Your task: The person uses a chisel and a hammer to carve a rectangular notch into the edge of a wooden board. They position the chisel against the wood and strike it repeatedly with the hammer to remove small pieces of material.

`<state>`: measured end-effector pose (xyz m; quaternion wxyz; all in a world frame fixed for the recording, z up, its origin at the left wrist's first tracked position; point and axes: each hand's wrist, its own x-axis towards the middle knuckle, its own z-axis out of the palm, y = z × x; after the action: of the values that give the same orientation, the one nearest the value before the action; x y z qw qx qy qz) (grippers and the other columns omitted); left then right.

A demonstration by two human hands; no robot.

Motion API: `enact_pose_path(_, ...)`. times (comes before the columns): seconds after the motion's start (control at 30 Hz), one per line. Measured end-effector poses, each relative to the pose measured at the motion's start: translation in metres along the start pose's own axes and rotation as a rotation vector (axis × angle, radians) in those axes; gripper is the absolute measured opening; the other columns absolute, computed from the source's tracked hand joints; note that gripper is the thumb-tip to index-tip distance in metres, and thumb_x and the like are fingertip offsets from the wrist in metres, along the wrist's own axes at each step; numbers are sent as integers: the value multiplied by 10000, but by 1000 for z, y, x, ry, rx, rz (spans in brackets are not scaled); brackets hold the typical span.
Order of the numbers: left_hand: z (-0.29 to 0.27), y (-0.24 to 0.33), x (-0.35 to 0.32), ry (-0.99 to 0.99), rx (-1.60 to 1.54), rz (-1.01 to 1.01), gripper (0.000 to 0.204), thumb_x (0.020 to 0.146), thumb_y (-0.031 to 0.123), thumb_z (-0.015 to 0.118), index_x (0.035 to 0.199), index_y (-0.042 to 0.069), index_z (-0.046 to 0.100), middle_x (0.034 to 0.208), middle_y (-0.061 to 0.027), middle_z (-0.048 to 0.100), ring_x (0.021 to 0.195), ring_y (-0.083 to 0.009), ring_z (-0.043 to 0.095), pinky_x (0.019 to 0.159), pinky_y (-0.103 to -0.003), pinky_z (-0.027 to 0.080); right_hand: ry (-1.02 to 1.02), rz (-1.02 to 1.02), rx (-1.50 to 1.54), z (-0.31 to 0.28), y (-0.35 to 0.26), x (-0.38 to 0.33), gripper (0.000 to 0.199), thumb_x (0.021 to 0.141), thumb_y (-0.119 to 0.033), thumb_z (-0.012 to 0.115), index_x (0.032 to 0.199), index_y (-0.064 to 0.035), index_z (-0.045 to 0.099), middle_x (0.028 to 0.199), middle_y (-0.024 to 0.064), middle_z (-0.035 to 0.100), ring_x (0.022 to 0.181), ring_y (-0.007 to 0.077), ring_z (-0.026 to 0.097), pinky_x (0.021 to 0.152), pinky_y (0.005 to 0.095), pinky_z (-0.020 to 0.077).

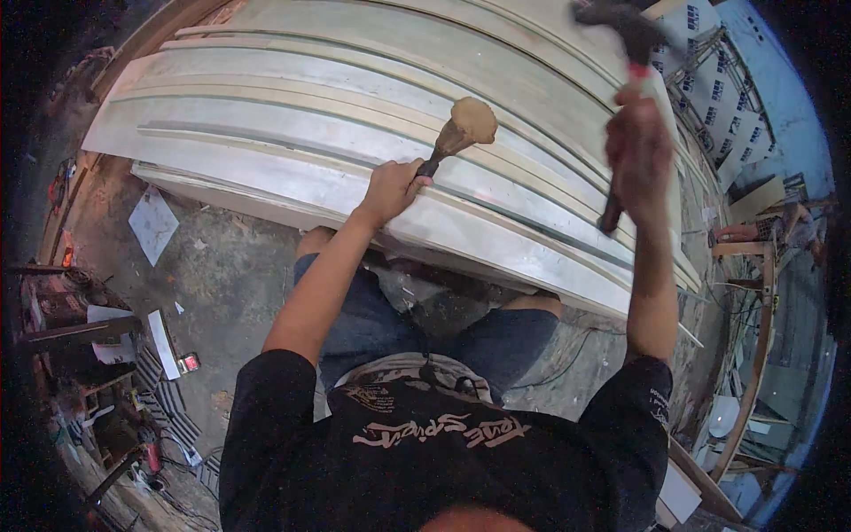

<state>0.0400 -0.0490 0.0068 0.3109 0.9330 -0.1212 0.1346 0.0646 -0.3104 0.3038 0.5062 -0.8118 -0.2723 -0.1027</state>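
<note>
Long, pale, flat boards (266, 167) lie stacked from the left across to the right. Over them, the left grip (390, 191) clasps a dark-handled tool (451, 140) tipped with a tan, rounded clump (474, 120); rightmost, the blurred right grip (640, 152) clenches a black-headed, red-necked hammer (635, 37).

The right hand (638, 151) is blurred, and so is the hammer (631, 34) it grips; the exact shape of the hammer's head cannot be told. The left hand (388, 195) hides part of the handle of a tool (468, 124). The top edge cuts off the boards (355, 31), the lower edge the shirt (355, 479). Clutter (66, 297) at left is too dark to tell apart.
</note>
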Motion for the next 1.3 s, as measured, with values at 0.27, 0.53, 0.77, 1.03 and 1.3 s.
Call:
enact_pose_path(0.27,3,-7,1,135,-124,112,345,940,367,576,1084,54,602,788,-190,650,736,-417,609,681,-513,468,-421,145,-537,36,-43,-28,201,1011,-207,512,1010,-8,545,711,267,562,654,476,512,651,475,458)
enact_pose_path(0.53,-2,8,6,85,-96,107,383,940,342,591,1157,26,596,876,-192,673,801,-394,627,726,-492,479,229,-222,-36,4,-15,-19,288,1035,-308,502,1037,-29,571,741,46,642,610,171,582,595,341,490)
enact_pose_path(0.77,2,-4,-4,21,-104,93,436,956,377,571,1208,21,589,902,-195,680,840,-402,631,758,-492,481,-232,62,-430,18,-53,-24,286,1048,-279,478,990,-18,582,739,82,572,568,146,508,566,299,428)
enact_pose_path(1.03,1,1,2,44,-3,60,264,946,330,567,1026,79,595,813,-152,668,787,-372,638,715,-490,480,-222,-312,-793,26,-2,-47,242,1043,-218,452,1023,-1,558,766,171,640,627,343,572,633,414,478)
enact_pose_path(1.3,4,0,2,57,-68,88,241,935,272,573,1095,91,587,828,-136,683,819,-358,646,731,-484,481,-125,-260,-470,23,-7,-29,269,1039,-272,492,985,-14,546,629,126,526,552,220,539,552,402,441)
